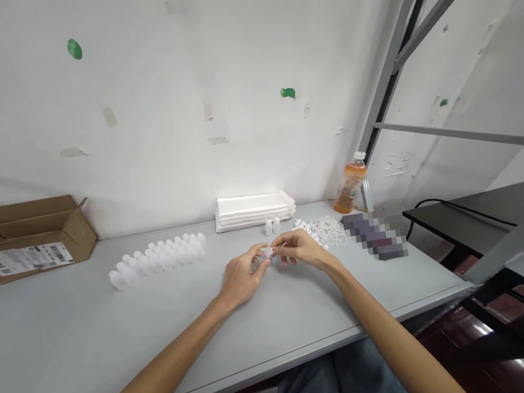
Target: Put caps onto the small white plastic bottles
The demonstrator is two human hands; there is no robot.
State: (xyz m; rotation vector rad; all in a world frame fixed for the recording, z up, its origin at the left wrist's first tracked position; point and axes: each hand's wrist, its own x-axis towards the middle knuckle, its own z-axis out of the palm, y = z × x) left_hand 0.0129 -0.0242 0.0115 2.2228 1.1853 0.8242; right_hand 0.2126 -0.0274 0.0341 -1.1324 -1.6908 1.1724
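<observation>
Just above the table, my left hand is closed around a small translucent white plastic bottle, which lies tilted with its top toward the right. My right hand pinches at the top end of that same bottle; its fingertips hide the exact part they grip. Two similar small bottles stand upright behind my hands, with what look like thin loops at their tops. Beside my right hand lies a heap of white cords with small white pieces. To the left, several more small white bottles stand in close rows.
A stack of flat white packets rests against the wall. An open cardboard box stands at the far left. An orange drink bottle stands at the back right, near a blurred dark object and a metal frame.
</observation>
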